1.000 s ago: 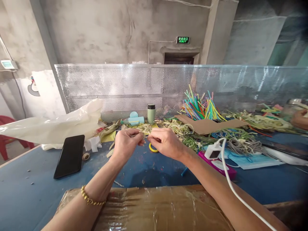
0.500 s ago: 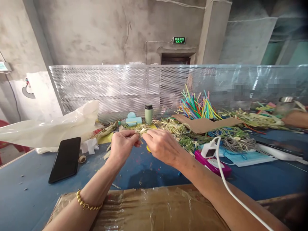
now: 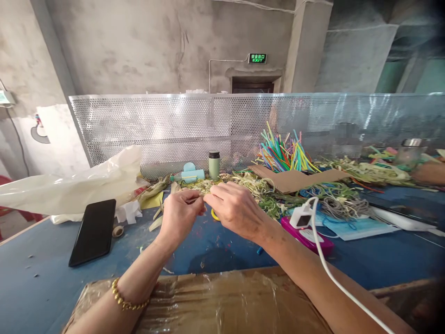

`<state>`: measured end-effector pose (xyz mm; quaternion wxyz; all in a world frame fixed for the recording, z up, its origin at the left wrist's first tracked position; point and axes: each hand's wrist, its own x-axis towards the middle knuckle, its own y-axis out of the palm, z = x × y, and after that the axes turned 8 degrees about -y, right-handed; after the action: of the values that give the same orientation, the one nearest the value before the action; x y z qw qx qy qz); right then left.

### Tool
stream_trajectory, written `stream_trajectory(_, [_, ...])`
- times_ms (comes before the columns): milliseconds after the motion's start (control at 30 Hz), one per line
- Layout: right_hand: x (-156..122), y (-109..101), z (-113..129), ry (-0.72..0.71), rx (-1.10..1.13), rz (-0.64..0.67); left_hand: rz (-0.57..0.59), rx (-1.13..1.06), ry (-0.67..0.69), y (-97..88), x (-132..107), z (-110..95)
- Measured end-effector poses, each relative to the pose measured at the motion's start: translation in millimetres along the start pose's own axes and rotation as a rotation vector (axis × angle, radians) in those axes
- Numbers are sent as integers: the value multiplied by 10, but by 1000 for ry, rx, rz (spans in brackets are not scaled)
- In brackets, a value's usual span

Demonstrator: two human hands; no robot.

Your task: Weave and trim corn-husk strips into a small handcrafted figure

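Note:
My left hand [image 3: 179, 214] and my right hand [image 3: 233, 208] meet fingertip to fingertip above the blue table [image 3: 41, 278]. Both hands are closed in a pinch on something small and thin that I cannot make out. A yellow ring [image 3: 215, 215] lies on the table just under my right hand. Behind the hands is a heap of pale green and straw-coloured strips [image 3: 257, 188]. A gold bead bracelet [image 3: 127, 299] sits on my left wrist.
A black phone [image 3: 93, 231] lies left of my hands beside a pale plastic bag [image 3: 76, 185]. A taped cardboard box [image 3: 208, 304] is under my forearms. A white charger and cable [image 3: 306, 215] rest on a pink case. A green flask [image 3: 214, 165], coloured straws [image 3: 285, 153], a perforated metal screen [image 3: 156, 125] stand behind.
My hands have come closer together, and the fingertips now touch. The view has shifted slightly; the things on the table have stayed put.

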<state>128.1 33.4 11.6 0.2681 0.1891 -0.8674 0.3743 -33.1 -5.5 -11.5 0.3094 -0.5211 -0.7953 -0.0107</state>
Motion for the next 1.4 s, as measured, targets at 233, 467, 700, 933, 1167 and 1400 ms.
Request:
stream_trajectory(233, [-40, -21, -158, 212, 296, -50, -5, 212, 122, 36, -49, -34])
stream_trajectory(467, [-45, 37, -143, 190, 298, -36, 63, 17, -67, 39, -6, 26])
stream_trajectory(700, [-54, 128, -105, 185, 263, 9, 47, -510, -337, -29, 90, 8])
stream_trajectory(933, [-29, 281, -50, 659, 763, -116, 51, -483, -290, -10, 51, -22])
stream_trajectory(1167, [2, 321, -44, 793, 1063, -279, 63, -306, -178, 54, 29, 4])
stream_trajectory(1400, [-21, 329, -58, 804, 1302, -330, 125, -494, -299, 46, 12, -57])
